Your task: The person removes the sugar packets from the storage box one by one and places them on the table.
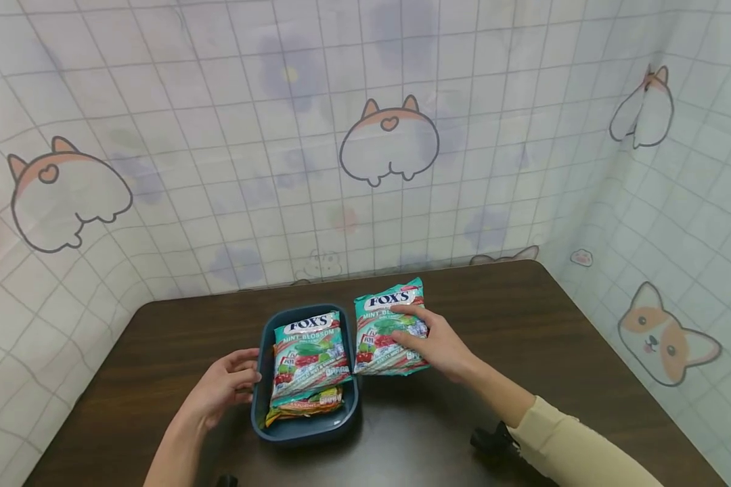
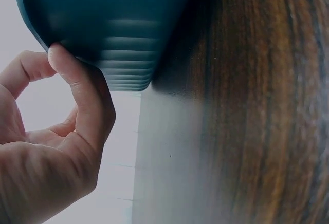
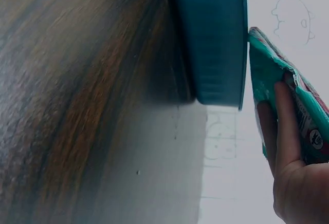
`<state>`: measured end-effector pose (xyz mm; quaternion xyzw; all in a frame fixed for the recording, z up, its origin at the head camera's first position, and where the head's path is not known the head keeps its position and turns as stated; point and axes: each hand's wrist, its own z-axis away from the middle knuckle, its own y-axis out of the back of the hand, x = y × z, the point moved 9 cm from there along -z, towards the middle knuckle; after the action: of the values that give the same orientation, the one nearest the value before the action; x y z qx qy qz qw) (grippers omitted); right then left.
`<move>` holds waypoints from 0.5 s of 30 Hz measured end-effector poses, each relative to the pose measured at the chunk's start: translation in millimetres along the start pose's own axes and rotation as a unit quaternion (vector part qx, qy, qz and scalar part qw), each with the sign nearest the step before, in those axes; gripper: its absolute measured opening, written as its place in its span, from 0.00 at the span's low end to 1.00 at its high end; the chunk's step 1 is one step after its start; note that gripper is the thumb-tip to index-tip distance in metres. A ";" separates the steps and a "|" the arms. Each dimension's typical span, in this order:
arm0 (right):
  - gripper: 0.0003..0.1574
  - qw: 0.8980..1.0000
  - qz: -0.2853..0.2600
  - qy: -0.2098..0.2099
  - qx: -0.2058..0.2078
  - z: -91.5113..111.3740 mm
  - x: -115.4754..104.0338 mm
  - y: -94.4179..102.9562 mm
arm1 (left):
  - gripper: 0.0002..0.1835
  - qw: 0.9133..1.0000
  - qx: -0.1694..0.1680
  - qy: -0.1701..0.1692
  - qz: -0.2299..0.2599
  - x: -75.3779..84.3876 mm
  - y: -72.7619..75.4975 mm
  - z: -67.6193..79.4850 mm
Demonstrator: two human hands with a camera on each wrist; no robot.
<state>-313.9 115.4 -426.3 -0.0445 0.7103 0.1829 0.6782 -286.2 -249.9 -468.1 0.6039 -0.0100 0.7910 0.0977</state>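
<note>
My left hand is at the left side of a dark blue plastic bin, with thumb and a curled finger pinching its rim in the left wrist view. In the bin lies a green Fox's Mint Blossom candy bag, on top of a yellow-orange bag that is mostly covered. Just right of the bin, my right hand grips another Fox's candy bag by its right side. That bag is raised beside the bin's wall in the right wrist view.
The dark wooden table stretches out on both sides of the bin. Behind it hangs a white gridded curtain with dog drawings. A small black object is by the right sleeve.
</note>
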 end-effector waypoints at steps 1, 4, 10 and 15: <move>0.36 1.000 0.001 -0.002 0.003 -2.0 0.6 1.4 | 0.32 1.000 0.003 0.000 0.000 1.0 1.2 -0.3; 0.35 1.000 0.005 -0.013 0.011 -7.3 4.6 5.0 | 0.32 1.000 0.004 -0.001 -0.006 3.0 2.8 -0.6; 0.33 0.999 0.009 -0.021 0.022 -12.6 11.4 11.7 | 0.33 1.000 -0.003 0.000 -0.004 2.2 2.6 1.3; 0.33 1.000 0.014 -0.024 0.010 -16.1 14.8 13.9 | 0.33 1.000 -0.007 0.006 0.004 0.2 2.7 3.3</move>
<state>-334.6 125.9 -437.8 -0.0233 0.6963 0.1861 0.6928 -283.5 -252.9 -466.7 0.5983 -0.0172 0.7950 0.0988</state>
